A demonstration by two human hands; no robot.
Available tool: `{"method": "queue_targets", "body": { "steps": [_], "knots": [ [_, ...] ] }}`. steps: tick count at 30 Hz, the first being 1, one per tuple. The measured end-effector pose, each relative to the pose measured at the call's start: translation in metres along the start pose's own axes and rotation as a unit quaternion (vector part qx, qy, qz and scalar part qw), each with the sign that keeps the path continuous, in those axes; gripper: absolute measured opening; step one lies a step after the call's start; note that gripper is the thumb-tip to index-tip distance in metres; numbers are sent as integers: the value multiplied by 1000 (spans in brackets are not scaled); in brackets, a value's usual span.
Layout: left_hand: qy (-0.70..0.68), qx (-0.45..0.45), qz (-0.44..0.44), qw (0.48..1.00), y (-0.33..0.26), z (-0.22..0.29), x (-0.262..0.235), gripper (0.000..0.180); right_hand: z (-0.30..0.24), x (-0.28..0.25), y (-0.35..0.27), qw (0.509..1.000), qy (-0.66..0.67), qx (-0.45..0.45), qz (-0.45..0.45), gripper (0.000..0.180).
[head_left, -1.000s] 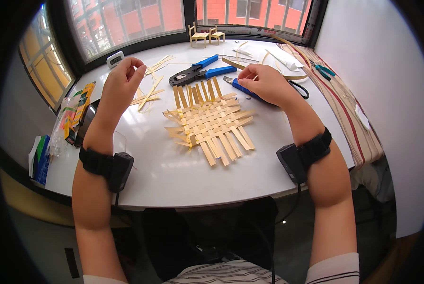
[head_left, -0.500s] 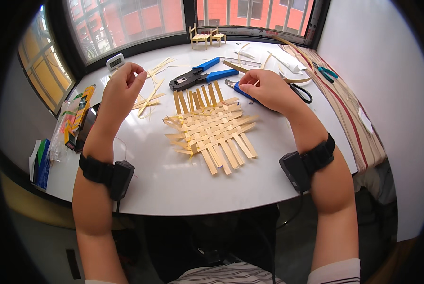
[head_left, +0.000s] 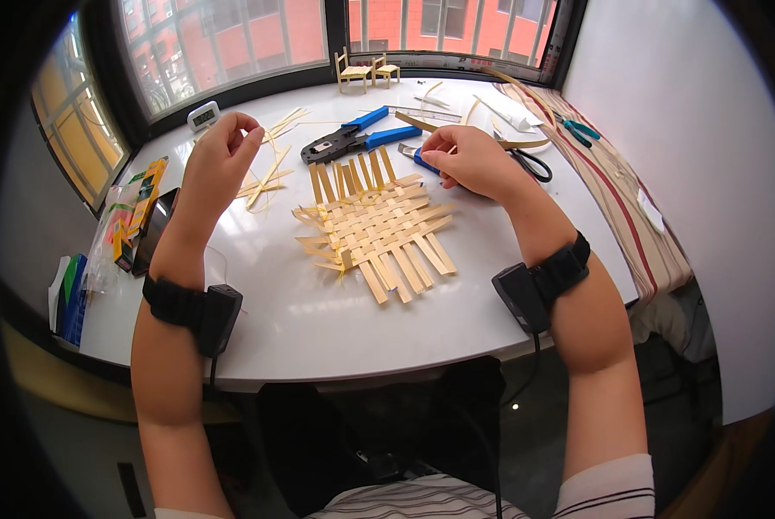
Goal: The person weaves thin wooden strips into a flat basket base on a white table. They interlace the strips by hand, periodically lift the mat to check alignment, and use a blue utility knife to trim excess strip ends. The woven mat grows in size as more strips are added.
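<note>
A woven mat of pale flat strips (head_left: 374, 221) lies on the white table, its loose strip ends sticking out all around and bits of yellow thread along its left and far edges. My left hand (head_left: 223, 151) is raised beyond the mat's left side, thumb and fingers pinched together. Past its far right corner my right hand (head_left: 472, 163) is also closed in a pinch, over a blue-handled cutter (head_left: 418, 157). Whatever either pinch holds is too thin or hidden to make out. Neither hand touches the mat.
Beyond the mat lie blue-handled crimping pliers (head_left: 348, 138), thin loose strips (head_left: 270, 177) and black-handled scissors (head_left: 533, 164). Two miniature chairs (head_left: 354, 73) stand by the window. A small white digital timer (head_left: 203, 116) is behind my left hand; teal-handled pliers (head_left: 578, 131) rest on striped cloth at right.
The whole view has shifted slightly, so the table things appear further left. My hands have come a little closer together, both still pinched. The mat lies as before.
</note>
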State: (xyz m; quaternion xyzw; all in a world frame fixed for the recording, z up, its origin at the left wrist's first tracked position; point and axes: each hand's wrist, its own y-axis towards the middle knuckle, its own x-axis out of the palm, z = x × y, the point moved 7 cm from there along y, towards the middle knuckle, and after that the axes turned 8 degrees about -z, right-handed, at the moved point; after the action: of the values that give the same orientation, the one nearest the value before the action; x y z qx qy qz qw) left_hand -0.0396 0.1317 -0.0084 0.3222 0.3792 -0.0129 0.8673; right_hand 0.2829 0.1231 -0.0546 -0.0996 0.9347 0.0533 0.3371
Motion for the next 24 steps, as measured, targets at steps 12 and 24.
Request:
{"method": "queue_targets", "body": {
  "steps": [12,24],
  "knots": [
    [23,5,-4,1000,-2,1,1,21,3,6,0,1000,-5,10,-18,22],
    [26,-5,-11,1000,-4,6,2,23,-2,5,-4,1000,-10,13,-7,22]
  ]
}}
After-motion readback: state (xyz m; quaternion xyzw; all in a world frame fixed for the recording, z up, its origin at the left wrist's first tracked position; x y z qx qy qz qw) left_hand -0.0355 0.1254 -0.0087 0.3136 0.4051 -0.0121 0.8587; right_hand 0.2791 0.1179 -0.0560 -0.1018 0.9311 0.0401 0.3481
